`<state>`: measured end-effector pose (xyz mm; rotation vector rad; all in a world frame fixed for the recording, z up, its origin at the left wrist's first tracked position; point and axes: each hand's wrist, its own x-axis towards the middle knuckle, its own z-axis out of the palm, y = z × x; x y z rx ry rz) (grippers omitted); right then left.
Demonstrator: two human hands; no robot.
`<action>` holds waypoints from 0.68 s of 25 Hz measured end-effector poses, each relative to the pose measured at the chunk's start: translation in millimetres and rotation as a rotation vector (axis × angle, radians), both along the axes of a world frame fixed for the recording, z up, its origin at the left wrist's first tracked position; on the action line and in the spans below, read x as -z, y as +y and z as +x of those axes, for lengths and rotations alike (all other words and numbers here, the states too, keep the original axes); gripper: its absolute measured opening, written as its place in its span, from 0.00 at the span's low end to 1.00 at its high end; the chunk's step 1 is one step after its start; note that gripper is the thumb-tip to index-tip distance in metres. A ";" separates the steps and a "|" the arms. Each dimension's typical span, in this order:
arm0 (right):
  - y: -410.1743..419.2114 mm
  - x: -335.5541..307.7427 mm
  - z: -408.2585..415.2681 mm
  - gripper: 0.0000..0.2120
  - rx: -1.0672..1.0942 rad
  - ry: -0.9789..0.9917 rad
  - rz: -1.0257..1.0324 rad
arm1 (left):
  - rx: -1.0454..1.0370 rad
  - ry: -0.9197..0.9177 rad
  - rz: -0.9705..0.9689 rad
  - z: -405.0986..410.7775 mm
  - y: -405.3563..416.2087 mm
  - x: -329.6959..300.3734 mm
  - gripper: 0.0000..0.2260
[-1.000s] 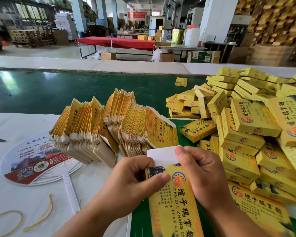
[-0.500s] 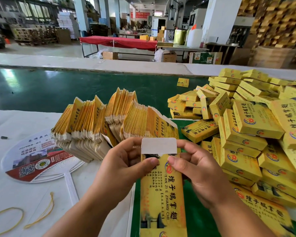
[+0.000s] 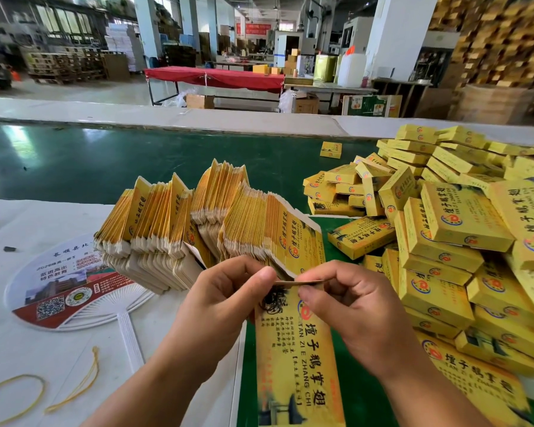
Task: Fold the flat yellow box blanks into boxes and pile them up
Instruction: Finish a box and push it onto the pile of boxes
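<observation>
Both hands meet at 6 o'clock over the bench (image 3: 19, 343), each pinching the far end of 1 yellow box blank (image 3: 296, 365): the left hand (image 3: 225, 306) grips its left edge with thumb and curled fingers, and the right hand (image 3: 349, 306) nips the end flap (image 3: 299, 282), which is bent over almost edge-on to the camera. That blank runs from the hands back toward the person. At 12 o'clock, just beyond the fingers, the stack of flat blanks (image 3: 204, 229) stands fanned on edge; from 1 to 4 o'clock lies the pile of folded boxes (image 3: 444, 241), loosely heaped. A printed paddle fan (image 3: 65, 288) sits at 9 o'clock, with 2 yellow rubber bands (image 3: 71, 386) at 7 o'clock. The step looks like closing the end flap. To do it well, I would crease squarely along the score line, keep the left hand steadying the body so the tube does not collapse, then tuck the flap fully in.
</observation>
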<state>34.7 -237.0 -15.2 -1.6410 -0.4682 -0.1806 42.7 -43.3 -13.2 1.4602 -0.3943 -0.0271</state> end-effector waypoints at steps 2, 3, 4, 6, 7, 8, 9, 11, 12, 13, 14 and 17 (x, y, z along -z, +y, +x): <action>0.0 0.1 -0.1 0.08 0.016 0.000 -0.003 | 0.019 0.047 -0.009 1.1 0.2 -0.8 0.11; -0.4 -0.5 0.0 0.09 0.021 0.007 0.006 | 0.032 0.056 -0.016 1.4 0.1 -1.1 0.11; -0.4 -1.0 0.1 0.11 0.015 0.022 0.021 | 0.037 0.057 -0.018 1.5 0.0 -0.9 0.11; 0.0 -2.2 -0.2 0.17 0.006 0.063 0.033 | 0.028 0.051 -0.020 1.2 -0.2 0.7 0.10; 0.3 -2.9 -0.2 0.17 0.010 0.074 0.024 | 0.019 0.050 -0.016 1.0 -0.2 1.3 0.09; 0.6 -3.3 -0.5 0.15 0.013 0.076 0.013 | 0.011 0.048 -0.006 0.9 0.0 2.4 0.08; 0.9 -3.3 -0.7 0.11 0.015 0.075 -0.003 | 0.006 0.044 0.006 0.6 0.3 3.3 0.06; 1.4 -3.8 -1.3 0.06 0.031 0.070 -0.043 | 0.001 0.046 0.008 -0.1 -0.5 3.2 0.04; 2.2 -3.9 -2.2 0.06 0.048 0.058 -0.063 | -0.007 0.061 -0.014 -0.6 -1.6 3.2 0.05; 3.2 -4.1 -3.5 0.06 0.075 0.038 -0.079 | -0.027 0.078 -0.037 -1.8 -3.1 2.5 0.06; 5.2 -4.3 -5.2 0.07 0.117 0.011 -0.095 | -0.068 0.078 -0.038 -4.2 -5.4 1.3 0.08; 12.2 -2.6 -10.2 0.09 0.316 -0.087 -0.102 | -0.269 -0.095 0.294 -15.2 -11.9 3.1 0.20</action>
